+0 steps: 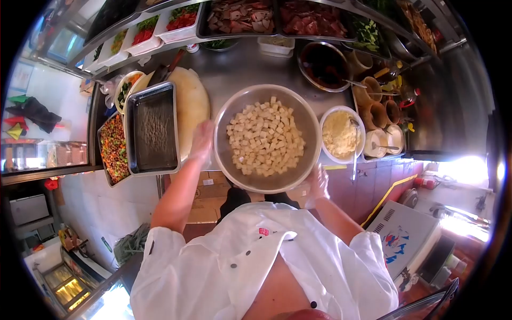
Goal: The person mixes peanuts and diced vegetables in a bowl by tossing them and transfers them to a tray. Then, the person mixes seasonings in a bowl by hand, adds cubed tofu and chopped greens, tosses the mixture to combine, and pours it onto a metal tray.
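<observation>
Step in hand, apparently: positioning the bowl of pale cubes at the near edge of the counter. Grip: left hand, right hand holding its sides. Next move calls for level support.

Round bowl of pale cubes at the edge of the counter

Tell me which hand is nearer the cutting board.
Left. The left hand is right at the edge of the cutting board; the right hand is farther off, across the bowl of cubes, by its lower right side.
</observation>
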Tool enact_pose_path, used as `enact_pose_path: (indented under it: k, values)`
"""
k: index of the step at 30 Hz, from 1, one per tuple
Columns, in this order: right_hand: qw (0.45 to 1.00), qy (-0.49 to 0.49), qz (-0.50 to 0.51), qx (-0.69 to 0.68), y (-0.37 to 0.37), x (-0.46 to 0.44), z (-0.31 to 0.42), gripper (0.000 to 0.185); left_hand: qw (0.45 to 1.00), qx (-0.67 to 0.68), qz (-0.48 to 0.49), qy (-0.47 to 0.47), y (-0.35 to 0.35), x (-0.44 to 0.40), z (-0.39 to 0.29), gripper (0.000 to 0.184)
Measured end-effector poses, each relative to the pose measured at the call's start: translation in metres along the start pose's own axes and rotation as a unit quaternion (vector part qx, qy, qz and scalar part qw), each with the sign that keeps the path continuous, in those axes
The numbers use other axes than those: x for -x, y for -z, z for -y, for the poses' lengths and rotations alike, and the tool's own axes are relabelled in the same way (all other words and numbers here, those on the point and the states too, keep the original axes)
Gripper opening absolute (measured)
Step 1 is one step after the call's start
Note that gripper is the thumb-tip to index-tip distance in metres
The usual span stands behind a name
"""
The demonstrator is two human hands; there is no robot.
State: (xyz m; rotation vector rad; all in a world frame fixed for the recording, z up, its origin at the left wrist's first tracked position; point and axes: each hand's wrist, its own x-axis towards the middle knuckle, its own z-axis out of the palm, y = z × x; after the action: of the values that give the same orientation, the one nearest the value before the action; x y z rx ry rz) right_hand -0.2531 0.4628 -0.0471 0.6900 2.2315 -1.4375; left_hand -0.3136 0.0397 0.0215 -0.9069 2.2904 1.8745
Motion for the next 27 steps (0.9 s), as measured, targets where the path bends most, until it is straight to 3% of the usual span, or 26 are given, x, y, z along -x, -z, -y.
enact_pose_path:
  k: [1,2,3,4,6,7,10,14,16,18,21,24,26,27]
  values:
    - [0.985,-0.06,0.012,-0.163,0.004,0.0,0.037,0.063,0.999,0.035,0.0,0.035,-0.003,0.005,0.027,0.052]
    - [0.997,0.058,-0.054,-0.026,0.002,-0.02,0.042,0.061,0.995,0.07,-0.001,0.069,-0.006,0.008,0.054,0.056]
    - [0.971,0.173,-0.117,0.112,0.001,-0.044,0.043,0.058,0.989,0.104,-0.003,0.102,-0.006,0.01,0.066,0.06]
    - [0.966,0.224,-0.076,0.107,0.003,-0.079,0.046,0.057,0.984,0.126,-0.015,0.122,-0.009,0.014,0.051,0.057]
    - [0.975,0.203,-0.013,0.094,0.001,-0.109,0.087,0.056,0.971,0.171,-0.039,0.164,-0.019,0.022,0.006,0.05]
    - [0.988,0.131,0.007,0.085,0.002,-0.102,0.123,0.054,0.98,0.141,-0.023,0.141,-0.014,0.008,0.01,0.05]
    - [0.987,0.156,0.005,0.031,0.004,-0.116,0.155,0.047,0.992,0.101,0.001,0.077,0.003,-0.033,0.008,0.049]
    - [0.966,0.252,-0.046,0.022,0.028,-0.061,0.234,0.047,0.981,0.183,-0.055,0.043,0.017,0.014,-0.074,0.044]
    - [0.964,0.246,-0.028,-0.096,0.034,-0.029,0.236,0.046,0.977,0.197,-0.08,0.029,0.017,0.038,-0.058,0.041]
    - [0.957,0.278,-0.075,0.039,0.015,-0.069,0.15,0.044,0.981,0.172,-0.088,0.021,0.01,0.045,0.008,0.038]
    - [0.972,0.232,-0.026,-0.018,-0.003,-0.082,0.119,0.046,0.972,0.202,-0.021,0.122,0.006,0.046,0.017,0.038]
    - [0.965,0.244,-0.006,0.099,0.005,-0.104,0.134,0.044,0.983,0.102,-0.024,0.149,0.008,0.034,-0.022,0.04]
    - [0.929,0.298,-0.032,0.215,0.019,-0.126,0.153,0.045,0.984,0.133,-0.035,0.115,0.011,0.025,-0.048,0.042]
    - [0.93,0.312,-0.036,0.19,0.026,-0.114,0.17,0.045,0.984,0.146,-0.028,0.094,0.018,0.03,-0.076,0.041]
